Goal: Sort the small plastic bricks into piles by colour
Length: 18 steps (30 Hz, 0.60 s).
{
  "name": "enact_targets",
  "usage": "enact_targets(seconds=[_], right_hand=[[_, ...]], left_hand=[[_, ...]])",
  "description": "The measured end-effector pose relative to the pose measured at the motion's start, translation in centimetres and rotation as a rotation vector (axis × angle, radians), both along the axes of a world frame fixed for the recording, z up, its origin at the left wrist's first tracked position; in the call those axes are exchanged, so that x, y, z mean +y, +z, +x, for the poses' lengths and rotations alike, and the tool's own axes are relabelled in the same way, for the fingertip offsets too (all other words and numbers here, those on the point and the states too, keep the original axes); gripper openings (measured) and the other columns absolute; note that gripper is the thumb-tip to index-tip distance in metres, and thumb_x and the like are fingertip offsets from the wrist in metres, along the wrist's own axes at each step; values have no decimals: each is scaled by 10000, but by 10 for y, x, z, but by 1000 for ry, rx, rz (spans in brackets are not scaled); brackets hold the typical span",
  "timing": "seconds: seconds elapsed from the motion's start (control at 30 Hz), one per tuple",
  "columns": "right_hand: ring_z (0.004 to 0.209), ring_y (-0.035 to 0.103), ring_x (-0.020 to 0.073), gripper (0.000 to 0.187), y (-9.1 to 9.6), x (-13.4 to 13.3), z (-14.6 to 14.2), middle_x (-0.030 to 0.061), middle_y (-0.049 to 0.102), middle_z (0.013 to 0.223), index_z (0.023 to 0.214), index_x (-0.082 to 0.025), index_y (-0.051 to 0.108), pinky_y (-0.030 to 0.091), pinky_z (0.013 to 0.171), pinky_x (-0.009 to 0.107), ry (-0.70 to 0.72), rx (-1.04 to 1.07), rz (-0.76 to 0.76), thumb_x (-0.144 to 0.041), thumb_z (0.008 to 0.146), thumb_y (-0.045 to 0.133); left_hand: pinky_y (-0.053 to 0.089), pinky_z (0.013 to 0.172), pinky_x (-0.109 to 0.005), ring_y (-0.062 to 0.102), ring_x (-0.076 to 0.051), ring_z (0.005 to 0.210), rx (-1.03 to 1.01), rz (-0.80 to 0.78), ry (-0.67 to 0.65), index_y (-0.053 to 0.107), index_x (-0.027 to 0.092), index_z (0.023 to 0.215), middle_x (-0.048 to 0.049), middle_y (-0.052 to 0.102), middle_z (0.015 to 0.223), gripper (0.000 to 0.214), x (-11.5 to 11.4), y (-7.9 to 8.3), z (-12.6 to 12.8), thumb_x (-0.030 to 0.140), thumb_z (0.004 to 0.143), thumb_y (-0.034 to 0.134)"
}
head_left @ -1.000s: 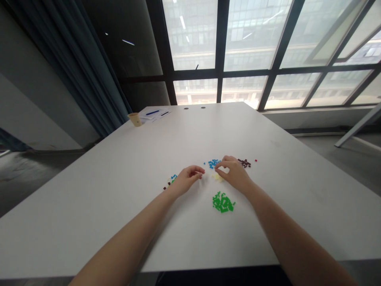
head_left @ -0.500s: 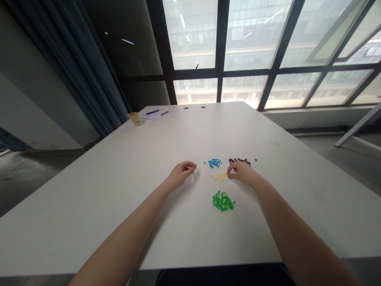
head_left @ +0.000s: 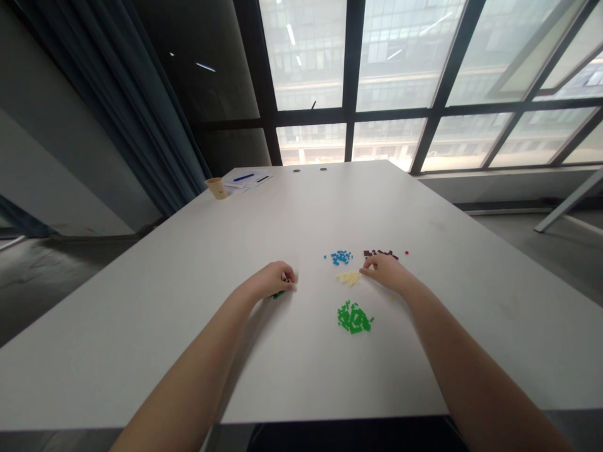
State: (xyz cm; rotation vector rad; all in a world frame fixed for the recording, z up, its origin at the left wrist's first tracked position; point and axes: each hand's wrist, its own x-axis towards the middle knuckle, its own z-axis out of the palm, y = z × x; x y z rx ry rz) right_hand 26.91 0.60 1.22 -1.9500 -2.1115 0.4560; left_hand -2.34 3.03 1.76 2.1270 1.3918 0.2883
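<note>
Small coloured pieces lie in sorted heaps on a white table (head_left: pixel 188 301): a green heap (head_left: pixel 354 317), a pale yellow heap (head_left: pixel 348 277), a blue heap (head_left: pixel 341 257) and a dark brown heap (head_left: pixel 379 253). My left hand (head_left: pixel 272 280) rests curled on the table over a small mixed cluster of pieces, fingers closed on them. My right hand (head_left: pixel 386 273) lies just right of the yellow heap, fingertips pinched together beside it; what they hold is too small to see.
A single red piece (head_left: pixel 406 253) lies right of the brown heap. A tan paper cup (head_left: pixel 217 188) and papers with a blue pen (head_left: pixel 245 179) are at the far left corner. Large windows and a dark curtain stand behind the table.
My left hand has drawn back to the left and down onto the mixed cluster. My right hand has moved right off the yellow heap, uncovering it.
</note>
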Motion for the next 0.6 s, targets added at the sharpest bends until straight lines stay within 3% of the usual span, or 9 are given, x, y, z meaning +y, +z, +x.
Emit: enact_targets(seconds=[0.13, 0.27, 0.43, 0.6], right_hand=[[620, 524, 134, 178, 1, -1, -1, 40, 637, 733, 728, -200, 671, 324, 543, 229, 4, 3, -2, -321, 722, 542], [606, 508, 131, 202, 3, -2, -2, 42, 615, 691, 723, -186, 663, 312, 531, 226, 9, 15, -5, -341, 723, 534], [586, 481, 127, 246, 4, -3, -5, 36, 583, 643, 743, -183, 664, 299, 531, 231, 13, 24, 24, -368, 744, 501], [554, 456, 123, 271, 4, -3, -9, 27, 555, 597, 746, -180, 665, 286, 526, 235, 28, 38, 44, -377, 753, 480]], left_hand=[[378, 598, -259, 525, -161, 617, 73, 21, -31, 646, 177, 592, -42, 595, 661, 68, 1, -6, 1, 205, 556, 596], [371, 609, -251, 498, -141, 628, 22, 19, -58, 634, 160, 640, -35, 579, 682, 102, -1, 0, 6, 216, 614, 553], [373, 601, -230, 484, -109, 622, -386, -207, -78, 626, 153, 790, -7, 568, 660, 194, -8, 5, 22, 299, 675, 567], [370, 610, -213, 483, -80, 629, -776, -402, -23, 620, 150, 811, -12, 592, 728, 211, -17, -4, 41, 260, 632, 646]])
